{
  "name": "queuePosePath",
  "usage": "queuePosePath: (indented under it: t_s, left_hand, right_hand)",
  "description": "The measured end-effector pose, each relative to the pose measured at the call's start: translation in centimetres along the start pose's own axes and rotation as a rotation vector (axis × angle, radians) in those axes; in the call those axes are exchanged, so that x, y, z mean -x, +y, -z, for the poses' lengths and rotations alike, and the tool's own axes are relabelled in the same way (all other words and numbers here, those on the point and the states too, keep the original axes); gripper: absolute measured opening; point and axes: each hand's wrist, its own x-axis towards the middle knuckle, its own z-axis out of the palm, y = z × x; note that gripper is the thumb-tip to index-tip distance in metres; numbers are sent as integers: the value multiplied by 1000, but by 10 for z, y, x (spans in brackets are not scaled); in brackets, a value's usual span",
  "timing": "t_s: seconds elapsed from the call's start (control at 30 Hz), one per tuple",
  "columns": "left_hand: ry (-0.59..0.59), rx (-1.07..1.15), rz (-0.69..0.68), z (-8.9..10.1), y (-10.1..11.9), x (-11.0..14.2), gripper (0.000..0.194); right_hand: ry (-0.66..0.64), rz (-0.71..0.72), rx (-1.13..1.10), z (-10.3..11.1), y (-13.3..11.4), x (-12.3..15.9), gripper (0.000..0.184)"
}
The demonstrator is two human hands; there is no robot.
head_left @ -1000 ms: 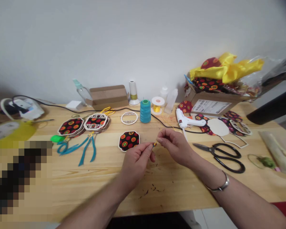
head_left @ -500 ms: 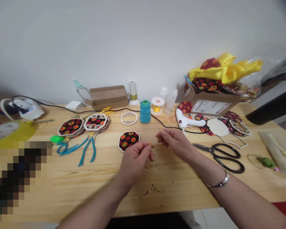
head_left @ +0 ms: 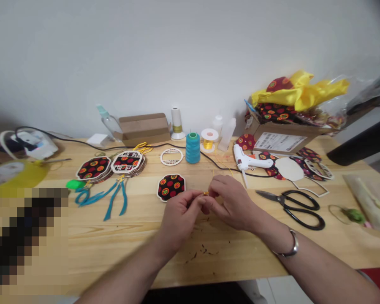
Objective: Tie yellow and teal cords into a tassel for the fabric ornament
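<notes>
Holding tiny yellow bit [head_left: 205, 193] in tight pinch of left hand [head_left: 182, 213], over table [head_left: 129, 249], just right of patterned panel [head_left: 171, 186]; with right hand [head_left: 229, 200] curled in, touching left, fingertips partly hidden, cannot tell if closed on anything; could slip loose, given so little to pinch, and get lost among dark scraps [head_left: 194, 256]; could snag loose thread [head_left: 224, 163] behind right hand, if swept back.
</notes>
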Motion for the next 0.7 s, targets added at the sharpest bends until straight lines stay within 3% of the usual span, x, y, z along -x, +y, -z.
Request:
queuePosePath:
  t_s: [0.23, 0.43, 0.7]
  left_hand:
    - [34, -27, -8, -1, 2, 0, 20]
    - [13, -6, 79, -1, 0, -1, 23]
    - [-14, 20, 33, 0, -1, 0, 25]
  right_hand:
    - [41, 22, 0, -4, 2, 1, 27]
    - [49, -77, -207, -5, 7, -2, 26]
    - [28, -185, -308, -8, 9, -2, 17]
